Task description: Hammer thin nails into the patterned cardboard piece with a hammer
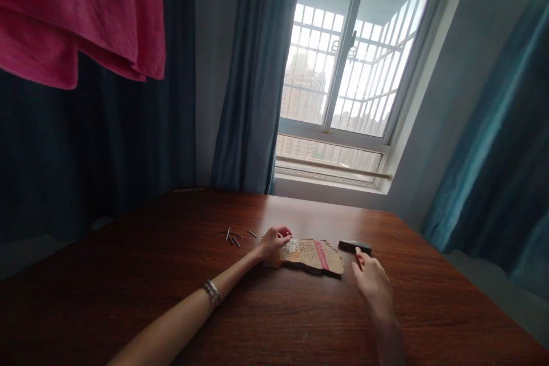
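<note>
My right hand (pixel 373 283) is wrapped round the handle of a hammer (pixel 355 247), whose dark head is close to the table top. Just left of the hammer lies a flat, tan, cardboard-like piece (pixel 306 254) with a pink stripe, many small dark marks and an uneven front edge. Over its left end is my left hand (pixel 274 240), fingertips pinched together. Whatever those fingers hold is too small to make out. Several metal nails (pixel 234 235) lie loose on the table to the left of this hand.
The brown wooden table (pixel 274 320) stretches toward a barred window (pixel 338 68). Blue curtains (pixel 253 80) hang on both sides, and a pink cloth (pixel 86 17) hangs at the upper left. The table's right edge slants toward the lower right.
</note>
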Motion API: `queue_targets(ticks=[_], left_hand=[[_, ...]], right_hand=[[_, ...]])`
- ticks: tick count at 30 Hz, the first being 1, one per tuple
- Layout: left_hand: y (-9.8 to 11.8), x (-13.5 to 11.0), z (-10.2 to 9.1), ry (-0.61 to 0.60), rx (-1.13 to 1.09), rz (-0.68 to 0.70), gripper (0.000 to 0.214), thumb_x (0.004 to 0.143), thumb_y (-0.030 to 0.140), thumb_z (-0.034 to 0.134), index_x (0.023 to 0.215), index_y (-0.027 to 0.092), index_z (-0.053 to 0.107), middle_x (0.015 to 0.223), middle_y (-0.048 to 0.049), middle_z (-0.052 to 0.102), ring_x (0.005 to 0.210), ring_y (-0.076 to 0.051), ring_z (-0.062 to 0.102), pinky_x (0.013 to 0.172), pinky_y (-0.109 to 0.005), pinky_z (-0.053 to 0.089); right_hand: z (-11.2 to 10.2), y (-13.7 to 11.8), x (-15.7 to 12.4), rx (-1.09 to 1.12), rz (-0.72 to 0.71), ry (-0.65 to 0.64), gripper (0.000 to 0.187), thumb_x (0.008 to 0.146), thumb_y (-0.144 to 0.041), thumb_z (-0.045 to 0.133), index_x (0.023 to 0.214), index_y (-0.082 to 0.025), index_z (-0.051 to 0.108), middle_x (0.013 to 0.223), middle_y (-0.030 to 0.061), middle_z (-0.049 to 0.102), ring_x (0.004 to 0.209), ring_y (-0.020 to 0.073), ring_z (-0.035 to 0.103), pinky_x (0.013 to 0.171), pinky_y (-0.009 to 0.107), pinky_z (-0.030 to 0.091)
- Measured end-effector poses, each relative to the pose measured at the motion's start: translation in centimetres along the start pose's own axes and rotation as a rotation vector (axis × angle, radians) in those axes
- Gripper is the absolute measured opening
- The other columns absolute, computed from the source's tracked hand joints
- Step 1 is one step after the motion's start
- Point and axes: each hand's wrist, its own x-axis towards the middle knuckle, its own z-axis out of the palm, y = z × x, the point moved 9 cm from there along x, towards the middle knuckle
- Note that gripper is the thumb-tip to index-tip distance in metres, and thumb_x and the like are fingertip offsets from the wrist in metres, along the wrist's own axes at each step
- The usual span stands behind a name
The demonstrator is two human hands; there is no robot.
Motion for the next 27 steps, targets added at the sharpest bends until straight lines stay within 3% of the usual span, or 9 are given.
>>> queue_targets(ticks=[3,6,9,13,17,21,24,27], left_hand=[[0.0,-0.1,-0.1,-0.004,0.002,-0.019,0.026,0.072,0.035,0.053,0.081,0.015,0.067,0.071,-0.0032,0.065,0.066,-0.014,0.058,0.060,-0.022,0.044],[0.3,-0.2,-0.2,-0.012,0.001,-0.030,0.027,0.071,0.036,0.053,0.081,0.015,0.067,0.070,-0.0031,0.065,0.066,-0.014,0.057,0.060,-0.022,0.044],[0.7,-0.3,-0.4,-0.018,0.002,-0.024,0.026,0.071,0.036,0.054,0.080,0.015,0.067,0.070,-0.0031,0.065,0.066,-0.014,0.057,0.061,-0.022,0.044],[0.8,-0.5,-0.5,-0.001,0.024,-0.015,0.026,0.072,0.034,0.052,0.080,0.015,0.067,0.072,-0.0025,0.066,0.066,-0.013,0.057,0.060,-0.021,0.043],[0.1,-0.5,-0.2,0.010,0.054,-0.041,0.026,0.072,0.033,0.051,0.082,0.015,0.067,0.070,-0.0020,0.066,0.064,-0.013,0.057,0.059,-0.021,0.042],[0.2,-0.5,-0.1,0.004,0.050,-0.017,0.025,0.073,0.032,0.050,0.082,0.015,0.067,0.072,-0.0016,0.066,0.064,-0.012,0.057,0.060,-0.021,0.042],[0.3,-0.6,-0.2,0.000,0.058,-0.026,0.026,0.074,0.033,0.050,0.082,0.015,0.066,0.071,-0.0016,0.066,0.064,-0.013,0.057,0.059,-0.021,0.042],[0.3,-0.6,-0.3,0.000,0.063,-0.046,0.026,0.074,0.034,0.051,0.082,0.015,0.066,0.071,-0.0018,0.066,0.064,-0.013,0.057,0.059,-0.021,0.042]], right_hand=[[-0.3,4.2,-4.7,-0.237,0.151,0.018,0.041,0.082,-0.038,0.039,0.106,-0.013,0.059,0.090,0.0186,0.061,0.076,0.0285,0.061,0.066,0.038,0.045],[-0.1,5.6,-8.1,-0.310,0.218,0.048,0.039,0.082,-0.044,0.040,0.098,-0.016,0.062,0.096,0.0175,0.059,0.081,0.0304,0.061,0.067,0.038,0.047],[0.0,5.6,-9.2,-0.287,0.227,0.074,0.035,0.084,-0.040,0.037,0.097,-0.019,0.061,0.097,0.0162,0.059,0.084,0.0288,0.061,0.068,0.037,0.048],[0.2,6.3,-8.7,-0.199,0.232,0.010,0.039,0.086,-0.039,0.030,0.100,-0.016,0.058,0.087,0.0166,0.064,0.079,0.0295,0.063,0.071,0.039,0.047],[0.3,7.4,-8.4,0.025,0.304,-0.014,0.042,0.083,-0.046,0.031,0.101,-0.019,0.058,0.086,0.0159,0.067,0.079,0.0309,0.064,0.069,0.040,0.047],[0.3,7.4,-8.8,0.366,0.449,0.076,0.050,0.072,-0.060,0.043,0.095,-0.019,0.060,0.082,0.0148,0.068,0.077,0.0302,0.063,0.063,0.036,0.048],[0.6,4.7,-9.0,0.785,0.404,0.074,0.058,0.060,-0.060,0.060,0.098,-0.016,0.059,0.067,0.0065,0.064,0.057,0.0211,0.059,0.048,0.028,0.045],[1.4,0.6,-9.6,1.127,0.352,-0.133,0.058,0.053,-0.055,0.069,0.095,-0.017,0.058,0.055,-0.0038,0.052,0.034,0.0075,0.038,0.031,0.021,0.029]])
